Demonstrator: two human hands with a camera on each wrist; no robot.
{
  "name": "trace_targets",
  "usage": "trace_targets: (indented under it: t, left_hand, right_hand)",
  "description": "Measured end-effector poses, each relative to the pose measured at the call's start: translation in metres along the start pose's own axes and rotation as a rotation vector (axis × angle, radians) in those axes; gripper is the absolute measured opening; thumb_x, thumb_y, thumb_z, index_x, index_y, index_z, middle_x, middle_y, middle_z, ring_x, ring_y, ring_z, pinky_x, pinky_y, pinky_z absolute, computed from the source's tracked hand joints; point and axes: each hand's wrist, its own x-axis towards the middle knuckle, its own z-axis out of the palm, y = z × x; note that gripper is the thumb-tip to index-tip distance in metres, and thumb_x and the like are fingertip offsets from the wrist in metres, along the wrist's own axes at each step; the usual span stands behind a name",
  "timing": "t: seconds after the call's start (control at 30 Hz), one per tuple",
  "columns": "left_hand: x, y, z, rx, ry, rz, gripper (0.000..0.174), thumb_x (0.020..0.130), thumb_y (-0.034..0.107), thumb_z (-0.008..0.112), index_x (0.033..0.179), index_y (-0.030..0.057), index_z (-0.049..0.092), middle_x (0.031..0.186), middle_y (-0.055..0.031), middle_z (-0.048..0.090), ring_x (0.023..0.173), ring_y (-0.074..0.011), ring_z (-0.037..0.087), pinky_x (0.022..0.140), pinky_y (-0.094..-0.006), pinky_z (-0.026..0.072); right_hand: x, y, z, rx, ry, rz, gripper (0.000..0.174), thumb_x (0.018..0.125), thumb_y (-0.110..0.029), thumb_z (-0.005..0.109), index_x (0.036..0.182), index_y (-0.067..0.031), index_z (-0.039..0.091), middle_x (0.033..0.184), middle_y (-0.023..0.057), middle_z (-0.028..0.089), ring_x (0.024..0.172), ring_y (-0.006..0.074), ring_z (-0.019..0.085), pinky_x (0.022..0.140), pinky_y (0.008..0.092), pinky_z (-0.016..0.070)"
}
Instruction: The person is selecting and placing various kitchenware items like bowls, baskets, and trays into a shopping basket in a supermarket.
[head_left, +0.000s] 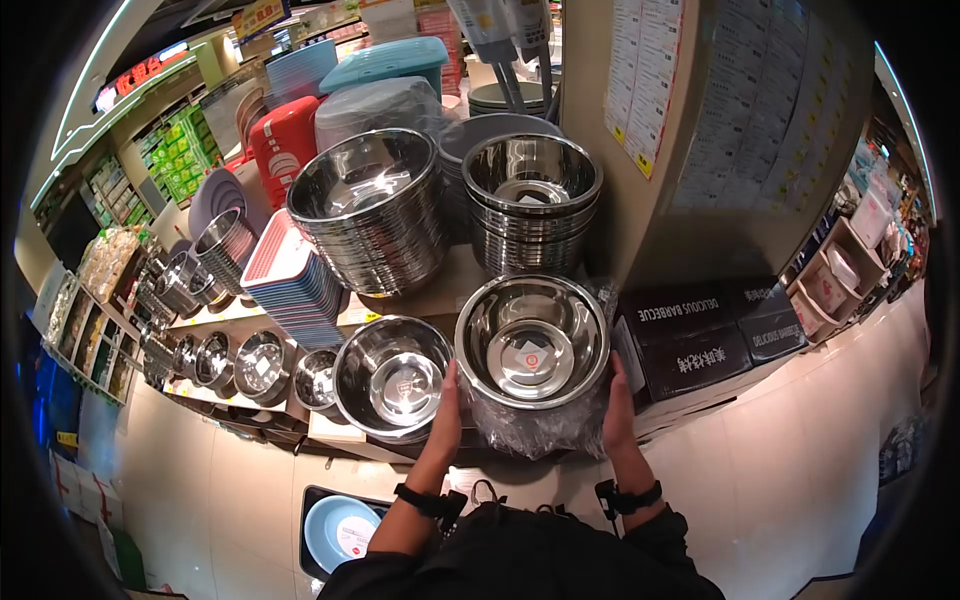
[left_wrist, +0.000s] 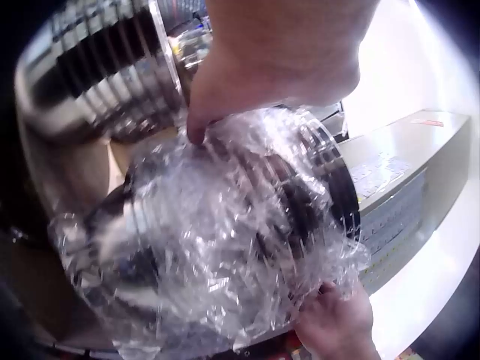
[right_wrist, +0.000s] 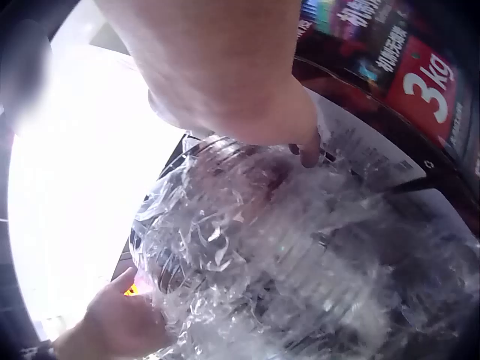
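Holding one stack [head_left: 533,372], perhaps several bowls [head_left: 532,342]

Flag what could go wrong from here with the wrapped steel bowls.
Slip: the left hand and right hand hold the wrapped steel bowls from the sides, through crinkled plastic wrap that might slide.
Knock: the top rim sits close beside another steel bowl; a sideways move could bump it.
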Motion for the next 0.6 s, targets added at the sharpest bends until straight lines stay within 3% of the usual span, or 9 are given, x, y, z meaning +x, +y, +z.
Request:
trace_targets:
  t: [0.07, 0.1, 0.17, 0.23, 0.3, 0.37, 0.43, 0.53, 0.6]
  left_hand:
    - [-0.005, 0.032, -0.014, 0.511, 0.116, 0.088, 0.061, 0.103, 0.044, 0.033, 0.142, -0.0033, 0.038, 0.141, -0.0238, 0.044, 0.132, -0.0334, 0.042, 0.111, -0.0389, 0.0305]
    - [-0.004, 0.068, -0.016, 0.680, 0.130, 0.137, 0.054, 0.103, 0.039, 0.036, 0.136, -0.0029, 0.046, 0.127, -0.0218, 0.054, 0.119, -0.0315, 0.053, 0.103, -0.0366, 0.0385]
    - [0.017, 0.094, -0.030, 0.473, 0.077, 0.209, 0.052, 0.104, 0.038, 0.035, 0.134, -0.0025, 0.049, 0.119, -0.0175, 0.057, 0.113, -0.0261, 0.055, 0.100, -0.0333, 0.0398]
    - [0.060, 0.099, -0.039, 0.331, 0.035, 0.326, 0.054, 0.104, 0.041, 0.035, 0.134, -0.0019, 0.049, 0.121, -0.0144, 0.057, 0.114, -0.0225, 0.055, 0.099, -0.0318, 0.0396]
    - [0.107, 0.104, -0.045, 0.121, -0.041, 0.249, 0.059, 0.103, 0.045, 0.037, 0.139, -0.0006, 0.045, 0.133, -0.0142, 0.052, 0.122, -0.0227, 0.050, 0.103, -0.0339, 0.0372]
    - [0.141, 0.105, -0.036, 0.065, -0.054, 0.203, 0.062, 0.102, 0.048, 0.038, 0.143, 0.0001, 0.040, 0.140, -0.0149, 0.046, 0.128, -0.0234, 0.045, 0.106, -0.0349, 0.0339]
    - [0.165, 0.098, -0.026, 0.011, -0.066, 0.171, 0.067, 0.101, 0.050, 0.039, 0.146, 0.0008, 0.034, 0.147, -0.0157, 0.040, 0.134, -0.0242, 0.039, 0.110, -0.0360, 0.0306]
    - [0.189, 0.099, -0.005, -0.126, -0.079, 0.060, 0.085, 0.097, 0.054, 0.046, 0.153, 0.0024, 0.010, 0.158, -0.0166, 0.018, 0.147, -0.0289, 0.017, 0.119, -0.0416, 0.0161]
    - [0.202, 0.107, 0.008, -0.154, -0.036, 0.092, 0.085, 0.097, 0.055, 0.046, 0.153, 0.0022, 0.010, 0.158, -0.0164, 0.018, 0.147, -0.0291, 0.017, 0.119, -0.0414, 0.0162]
  right_hand:
    - [0.008, -0.017, 0.006, -0.072, 0.013, -0.104, 0.070, 0.103, -0.049, 0.030, 0.150, 0.0010, 0.023, 0.155, 0.0149, 0.026, 0.144, 0.0247, 0.023, 0.117, 0.0410, 0.0132]
    - [0.008, -0.024, 0.005, -0.109, 0.021, -0.153, 0.069, 0.103, -0.049, 0.031, 0.150, 0.0012, 0.024, 0.155, 0.0152, 0.026, 0.144, 0.0252, 0.024, 0.117, 0.0414, 0.0146]
    - [0.026, -0.050, 0.005, -0.185, 0.040, -0.241, 0.068, 0.103, -0.048, 0.032, 0.149, 0.0016, 0.025, 0.154, 0.0159, 0.027, 0.143, 0.0263, 0.025, 0.117, 0.0423, 0.0173]
    - [0.066, -0.081, 0.015, -0.255, 0.056, -0.340, 0.068, 0.103, -0.048, 0.033, 0.148, 0.0020, 0.026, 0.153, 0.0165, 0.028, 0.143, 0.0273, 0.026, 0.116, 0.0433, 0.0201]
    - [0.087, -0.108, 0.032, -0.325, 0.067, -0.438, 0.067, 0.103, -0.047, 0.033, 0.148, 0.0024, 0.027, 0.152, 0.0172, 0.030, 0.142, 0.0283, 0.028, 0.116, 0.0442, 0.0228]
    - [0.128, -0.126, 0.048, 0.000, 0.152, -0.296, 0.056, 0.105, -0.029, 0.040, 0.147, 0.0057, 0.027, 0.148, 0.0203, 0.037, 0.139, 0.0267, 0.033, 0.114, 0.0328, 0.0249]
    - [0.159, -0.138, 0.058, 0.013, 0.153, -0.183, 0.070, 0.101, -0.044, 0.044, 0.149, 0.0037, 0.024, 0.152, 0.0167, 0.031, 0.142, 0.0254, 0.027, 0.116, 0.0416, 0.0212]
    - [0.206, -0.132, 0.063, -0.149, 0.205, -0.119, 0.071, 0.100, -0.038, 0.047, 0.148, 0.0069, 0.022, 0.151, 0.0238, 0.032, 0.140, 0.0287, 0.031, 0.114, 0.0326, 0.0243]
    - [0.232, -0.117, 0.064, -0.112, 0.209, -0.127, 0.074, 0.098, -0.040, 0.048, 0.148, 0.0073, 0.021, 0.152, 0.0241, 0.030, 0.141, 0.0294, 0.030, 0.114, 0.0333, 0.0235]
